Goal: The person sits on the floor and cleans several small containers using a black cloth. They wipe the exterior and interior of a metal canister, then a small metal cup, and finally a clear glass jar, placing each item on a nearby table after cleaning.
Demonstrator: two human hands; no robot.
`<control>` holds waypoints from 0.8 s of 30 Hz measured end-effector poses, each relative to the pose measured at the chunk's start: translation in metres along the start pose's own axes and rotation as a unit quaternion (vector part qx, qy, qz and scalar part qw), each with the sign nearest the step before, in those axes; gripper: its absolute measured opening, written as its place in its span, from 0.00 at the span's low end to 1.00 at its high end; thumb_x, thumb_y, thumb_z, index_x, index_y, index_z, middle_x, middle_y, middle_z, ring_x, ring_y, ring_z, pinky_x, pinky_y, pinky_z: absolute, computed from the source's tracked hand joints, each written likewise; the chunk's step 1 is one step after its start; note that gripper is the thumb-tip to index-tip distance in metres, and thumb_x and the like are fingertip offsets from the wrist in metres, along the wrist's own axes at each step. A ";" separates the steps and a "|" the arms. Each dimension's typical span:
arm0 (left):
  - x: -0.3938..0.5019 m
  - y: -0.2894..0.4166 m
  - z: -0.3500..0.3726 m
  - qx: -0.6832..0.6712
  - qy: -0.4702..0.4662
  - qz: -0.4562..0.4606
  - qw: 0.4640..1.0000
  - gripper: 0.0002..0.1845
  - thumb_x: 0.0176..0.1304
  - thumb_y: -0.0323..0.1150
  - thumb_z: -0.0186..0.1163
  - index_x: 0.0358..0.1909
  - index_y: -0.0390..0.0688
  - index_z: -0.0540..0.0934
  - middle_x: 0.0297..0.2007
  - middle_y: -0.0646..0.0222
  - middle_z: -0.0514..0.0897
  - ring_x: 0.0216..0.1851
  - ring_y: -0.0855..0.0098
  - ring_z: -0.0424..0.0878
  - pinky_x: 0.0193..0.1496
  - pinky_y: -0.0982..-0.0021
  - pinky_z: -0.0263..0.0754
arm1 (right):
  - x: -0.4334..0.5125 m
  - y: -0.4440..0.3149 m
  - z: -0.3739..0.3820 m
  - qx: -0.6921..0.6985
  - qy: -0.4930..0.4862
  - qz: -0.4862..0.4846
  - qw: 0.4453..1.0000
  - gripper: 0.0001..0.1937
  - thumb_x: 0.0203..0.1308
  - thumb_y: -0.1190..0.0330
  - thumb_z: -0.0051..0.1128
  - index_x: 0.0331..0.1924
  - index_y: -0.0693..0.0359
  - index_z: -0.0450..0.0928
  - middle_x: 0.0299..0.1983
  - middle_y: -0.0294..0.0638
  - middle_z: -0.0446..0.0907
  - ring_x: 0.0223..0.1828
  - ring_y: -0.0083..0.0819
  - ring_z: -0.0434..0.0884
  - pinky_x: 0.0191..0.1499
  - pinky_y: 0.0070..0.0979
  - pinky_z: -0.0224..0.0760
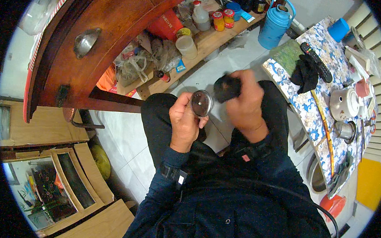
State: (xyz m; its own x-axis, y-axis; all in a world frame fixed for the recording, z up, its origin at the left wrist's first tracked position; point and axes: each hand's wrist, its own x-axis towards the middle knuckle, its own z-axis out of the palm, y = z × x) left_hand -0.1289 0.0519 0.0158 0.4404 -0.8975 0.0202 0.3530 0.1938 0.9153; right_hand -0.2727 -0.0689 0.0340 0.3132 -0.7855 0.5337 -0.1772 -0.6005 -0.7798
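Observation:
My left hand grips a small round container over my lap. It has a clear or metallic shiny rim, a dark brown face and one pale spot at its middle. Whether that face is a lid or contents cannot be told. To the right of it, and apart from it, my right hand is closed around a dark, rounded object. Motion blurs this hand and its object, so the object's kind is unclear. Both hands are held between my knees, above the tiled floor.
At right stands a low table with a flowered cover, bearing a white teapot, a remote control and a black cloth. A blue thermos flask stands beyond. Ahead, a wooden shelf holds jars and bags under a wooden cabinet.

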 end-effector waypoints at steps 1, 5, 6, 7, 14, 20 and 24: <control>0.003 0.000 -0.001 -0.030 0.003 0.000 1.000 0.13 0.84 0.37 0.53 0.54 0.36 0.78 0.34 0.62 0.86 0.23 0.76 0.78 0.20 0.76 0.67 | 0.002 0.005 -0.005 0.023 0.024 0.071 0.997 0.18 0.51 0.84 0.58 0.48 0.66 0.77 0.36 0.53 0.85 0.38 0.54 0.88 0.44 0.39 0.83; 0.005 0.004 -0.008 -0.093 0.008 -0.014 0.996 0.12 0.81 0.34 0.54 0.54 0.35 0.78 0.38 0.55 0.87 0.23 0.71 0.80 0.19 0.74 0.68 | 0.006 0.015 -0.005 0.176 0.037 0.183 0.966 0.11 0.59 0.82 0.62 0.46 0.67 0.78 0.35 0.41 0.87 0.37 0.32 0.86 0.43 0.30 0.81; 0.004 0.005 -0.008 -0.101 0.014 -0.013 0.995 0.12 0.81 0.34 0.54 0.53 0.36 0.78 0.38 0.55 0.87 0.23 0.70 0.81 0.19 0.74 0.68 | 0.005 0.015 -0.003 0.217 0.024 0.200 0.955 0.10 0.61 0.80 0.65 0.46 0.67 0.79 0.35 0.38 0.86 0.36 0.28 0.84 0.41 0.29 0.79; 0.003 0.005 -0.009 -0.110 0.014 -0.013 0.994 0.12 0.81 0.34 0.54 0.53 0.36 0.78 0.38 0.55 0.87 0.24 0.70 0.81 0.19 0.74 0.68 | 0.005 0.015 -0.001 0.243 0.007 0.253 0.936 0.09 0.64 0.78 0.68 0.46 0.67 0.80 0.36 0.36 0.86 0.35 0.24 0.83 0.39 0.27 0.78; 0.000 0.010 -0.012 -0.137 0.002 -0.013 0.991 0.11 0.80 0.34 0.56 0.51 0.36 0.79 0.36 0.54 0.86 0.24 0.67 0.82 0.19 0.72 0.70 | 0.001 0.017 -0.003 0.231 -0.053 0.270 0.933 0.10 0.63 0.78 0.69 0.46 0.66 0.82 0.33 0.34 0.83 0.33 0.22 0.81 0.36 0.25 0.75; 0.001 0.012 -0.014 -0.135 -0.049 0.006 0.990 0.14 0.84 0.37 0.59 0.53 0.34 0.80 0.38 0.61 0.88 0.26 0.74 0.82 0.24 0.74 0.74 | 0.005 0.008 -0.004 0.283 -0.078 0.229 0.928 0.12 0.60 0.77 0.72 0.46 0.65 0.81 0.35 0.33 0.84 0.36 0.23 0.82 0.41 0.25 0.77; -0.001 0.015 -0.008 -0.110 -0.006 0.006 0.994 0.12 0.84 0.35 0.59 0.51 0.34 0.81 0.37 0.63 0.87 0.26 0.77 0.80 0.24 0.76 0.74 | -0.001 -0.012 -0.015 0.210 -0.118 0.137 0.961 0.15 0.58 0.78 0.74 0.48 0.65 0.80 0.40 0.36 0.86 0.41 0.26 0.85 0.45 0.27 0.79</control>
State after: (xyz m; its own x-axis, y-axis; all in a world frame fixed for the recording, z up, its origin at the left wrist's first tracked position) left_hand -0.1175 0.0586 0.0259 0.4355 -0.8994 0.0368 0.5210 0.2851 0.8045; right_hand -0.2854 -0.0628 0.0479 0.5200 -0.8201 0.2386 0.0935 -0.2230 -0.9703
